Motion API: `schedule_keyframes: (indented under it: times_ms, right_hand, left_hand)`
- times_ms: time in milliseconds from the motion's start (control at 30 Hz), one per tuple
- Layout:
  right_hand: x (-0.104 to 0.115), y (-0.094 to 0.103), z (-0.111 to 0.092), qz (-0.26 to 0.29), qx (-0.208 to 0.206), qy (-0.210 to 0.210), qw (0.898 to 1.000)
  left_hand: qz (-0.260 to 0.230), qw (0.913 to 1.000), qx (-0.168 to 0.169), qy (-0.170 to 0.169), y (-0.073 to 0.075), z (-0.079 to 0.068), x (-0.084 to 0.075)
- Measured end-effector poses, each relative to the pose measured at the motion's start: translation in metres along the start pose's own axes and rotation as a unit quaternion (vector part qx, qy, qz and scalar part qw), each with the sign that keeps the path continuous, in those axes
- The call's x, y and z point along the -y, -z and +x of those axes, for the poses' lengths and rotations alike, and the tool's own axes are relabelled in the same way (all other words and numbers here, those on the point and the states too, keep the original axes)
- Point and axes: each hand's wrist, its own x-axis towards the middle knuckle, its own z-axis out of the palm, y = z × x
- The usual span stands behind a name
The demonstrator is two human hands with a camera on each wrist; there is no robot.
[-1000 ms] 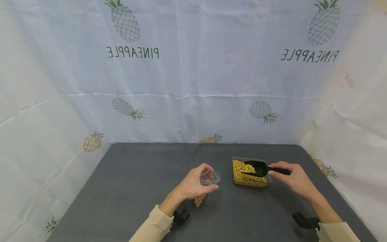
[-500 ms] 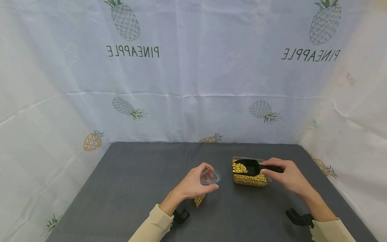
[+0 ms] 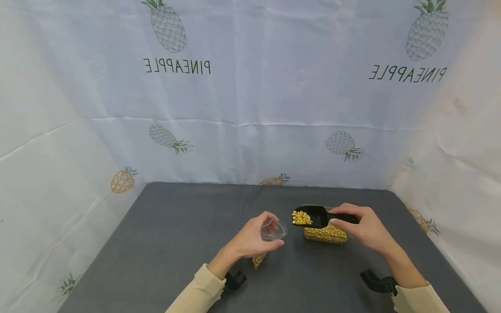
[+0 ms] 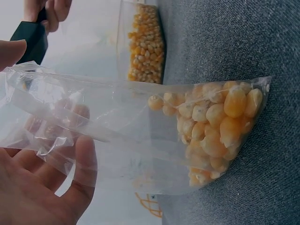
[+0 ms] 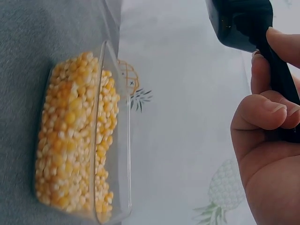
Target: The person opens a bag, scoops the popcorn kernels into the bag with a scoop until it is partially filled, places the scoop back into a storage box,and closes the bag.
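Note:
My left hand (image 3: 250,238) holds a clear plastic bag (image 4: 126,145) by its top, the thumb and fingers spreading its mouth wide. Corn kernels (image 4: 215,117) fill the bag's lower end, which is down at the table. With my right hand (image 3: 369,228) I grip the handle of a black scoop (image 3: 320,217). A small heap of yellow kernels (image 3: 301,218) lies in the scoop's front. The scoop is raised over the left part of a clear rectangular container (image 5: 129,154) of corn, its tip just right of the bag's mouth.
A dark grey cloth covers the table (image 3: 188,230). White curtains (image 3: 250,95) printed with pineapples hang behind it and at both sides. Black wrist mounts (image 3: 235,280) sit on both forearms, close over the table.
My right hand has lifted the scoop out of the corn and moved it left, kernels now in its front. The left hand and bag have hardly moved.

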Motion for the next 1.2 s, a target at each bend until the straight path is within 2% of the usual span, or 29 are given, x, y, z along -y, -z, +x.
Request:
schedule_keyframes:
  times_ms: [267, 533, 800, 967, 1200]
  right_hand:
    - [0.008, -0.008, 0.006, 0.012, 0.003, 0.014, 1.0]
    - [0.013, -0.018, 0.01, 0.049, 0.01, 0.037, 0.998]
    - [0.015, -0.028, 0.013, 0.075, 0.025, 0.021, 0.997]
    - [0.016, -0.031, 0.014, 0.07, 0.032, 0.014, 0.997]
    - [0.02, -0.032, 0.016, 0.077, 0.045, 0.024, 0.996]
  left_hand:
    - [-0.008, 0.9999, -0.001, 0.007, 0.0, 0.0, -0.002]
    - [-0.014, 0.9998, 0.002, 0.012, 0.001, 0.0, -0.003]
    - [-0.004, 0.9999, 0.006, 0.011, 0.0, -0.001, -0.002]
    - [0.006, 0.9997, 0.011, 0.023, 0.001, -0.001, -0.004]
    - [0.021, 0.9991, 0.013, 0.034, 0.002, -0.002, -0.006]
